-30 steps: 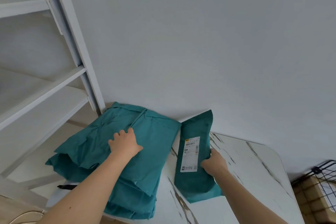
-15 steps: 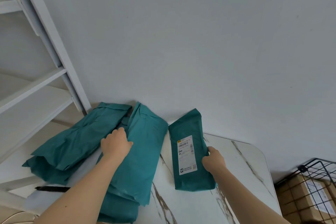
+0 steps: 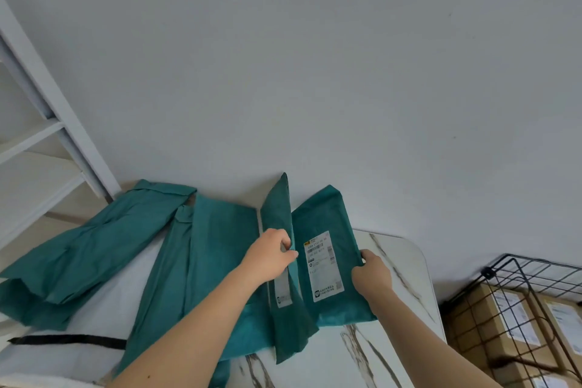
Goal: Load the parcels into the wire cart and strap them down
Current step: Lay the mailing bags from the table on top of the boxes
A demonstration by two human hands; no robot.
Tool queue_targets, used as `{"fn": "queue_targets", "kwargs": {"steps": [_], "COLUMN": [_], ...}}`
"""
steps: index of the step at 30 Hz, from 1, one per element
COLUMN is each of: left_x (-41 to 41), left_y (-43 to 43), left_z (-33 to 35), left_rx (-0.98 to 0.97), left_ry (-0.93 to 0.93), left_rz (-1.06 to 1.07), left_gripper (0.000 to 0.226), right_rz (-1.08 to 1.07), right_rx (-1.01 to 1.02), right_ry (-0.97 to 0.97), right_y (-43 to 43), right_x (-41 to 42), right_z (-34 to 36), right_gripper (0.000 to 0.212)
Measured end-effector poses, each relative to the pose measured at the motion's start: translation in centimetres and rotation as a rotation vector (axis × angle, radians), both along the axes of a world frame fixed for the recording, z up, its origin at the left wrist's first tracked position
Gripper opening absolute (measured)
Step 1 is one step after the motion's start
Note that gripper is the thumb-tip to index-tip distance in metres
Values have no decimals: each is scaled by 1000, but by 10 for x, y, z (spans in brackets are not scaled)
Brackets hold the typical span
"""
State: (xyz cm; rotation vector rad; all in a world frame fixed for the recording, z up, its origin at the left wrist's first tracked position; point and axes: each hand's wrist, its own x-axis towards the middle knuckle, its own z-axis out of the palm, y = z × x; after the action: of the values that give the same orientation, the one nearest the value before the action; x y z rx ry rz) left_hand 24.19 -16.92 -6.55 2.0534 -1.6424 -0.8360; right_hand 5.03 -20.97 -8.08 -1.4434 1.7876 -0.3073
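Standing on its long edge, the slim teal parcel (image 3: 280, 214) runs from the person toward the wall, parallel to the flat teal parcel (image 3: 324, 217) touching it on the right, both on the marble tabletop (image 3: 400, 261). The left hand (image 3: 271, 257) pinches the slim one at mid-length, and the right hand (image 3: 371, 272) grips the flat one's right edge. The wire cart (image 3: 516, 274), with cardboard boxes (image 3: 491, 315) inside, sits off the tabletop's right end and lower, so the right hand is nearer and both parcels likely travel rightward. A wide teal parcel (image 3: 220, 246) and a black strap (image 3: 69, 339) lie to the left. Half a second ago the left hand rested on that wide parcel; it has since crossed to the slim one, while the right hand kept its hold.
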Motion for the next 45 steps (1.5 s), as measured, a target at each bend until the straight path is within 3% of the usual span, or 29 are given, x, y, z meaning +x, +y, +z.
{"fn": "queue_targets", "kwargs": {"steps": [5, 9, 13, 17, 20, 23, 27, 29, 32, 36, 40, 45], "left_x": [-30, -30, -24, -30, -44, -55, -62, -67, -81, -107, -122, -134], "left_y": [-11, -6, 6, 1, -3, -3, -5, -6, -7, -13, -9, 6], "left_z": [-24, -49, -75, -87, -90, -95, -95, -96, -102, -103, -95, -84], "left_rx": [155, 285, 440, 441, 434, 437, 443, 464, 445, 315, 302, 268], "left_ry": [122, 133, 255, 76, -70, -77, -5, 99, 249, 459, 808, 891], "left_rz": [-66, 176, 395, 417, 410, 439, 501, 512, 507, 611, 822, 806], "left_gripper": [38, 54, 77, 67, 80, 88, 84, 61, 37, 26, 6, 22], "right_rz": [-84, -111, -129, -127, -102, -76, -52, -33, 20, 132, 30, 12], "right_rx": [-5, 4, 36, 69, 78, 96, 157, 200, 291, 289, 338, 298], "right_ry": [0, 13, 25, 45, 72, 93, 84, 4, -178, -155, -171, -196], "right_y": [-2, -4, -10, -14, -19, -25, -34, -37, -39, -43, -44, -36], "right_x": [-34, -53, -64, -72, -80, -93, -114, -122, -132, -144, -156, -172], "right_z": [-2, -9, -22, -38, -49, -56, -65, -68, -67, -70, -69, -67], "right_gripper": [52, 49, 46, 39, 35, 35, 32, 32, 45, 60, 40, 30]}}
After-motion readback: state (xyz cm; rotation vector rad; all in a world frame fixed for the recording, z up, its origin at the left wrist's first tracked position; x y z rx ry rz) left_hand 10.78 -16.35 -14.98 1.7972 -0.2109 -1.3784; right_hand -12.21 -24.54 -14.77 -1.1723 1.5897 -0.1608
